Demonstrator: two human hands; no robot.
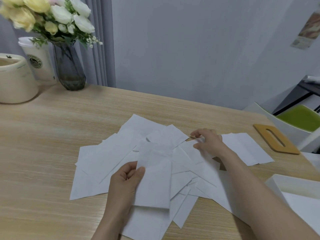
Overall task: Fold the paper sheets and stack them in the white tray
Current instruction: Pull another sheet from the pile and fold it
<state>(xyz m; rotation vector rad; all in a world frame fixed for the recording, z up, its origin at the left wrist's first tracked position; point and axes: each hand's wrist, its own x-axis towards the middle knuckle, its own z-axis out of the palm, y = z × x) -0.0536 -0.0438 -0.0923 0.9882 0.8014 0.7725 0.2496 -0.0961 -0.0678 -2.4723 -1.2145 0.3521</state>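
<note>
Several white paper sheets [110,158] lie spread in an overlapping pile on the middle of the wooden table [43,135]. My left hand [126,181] pinches the left edge of one folded sheet [154,174] lying on top of the pile. My right hand [207,141] is at the far right of the pile, its curled fingers pinching the edge of a sheet [190,149] there. One more sheet [245,148] lies to the right of that hand. The white tray [277,181] stands at the right edge, holding folded paper [304,208].
A glass vase of flowers [69,66], a paper cup [39,59] and a cream container [15,78] stand at the far left. A wooden board with a slot [275,139] lies at the right. A green-cushioned chair [297,116] stands beyond the table's right corner.
</note>
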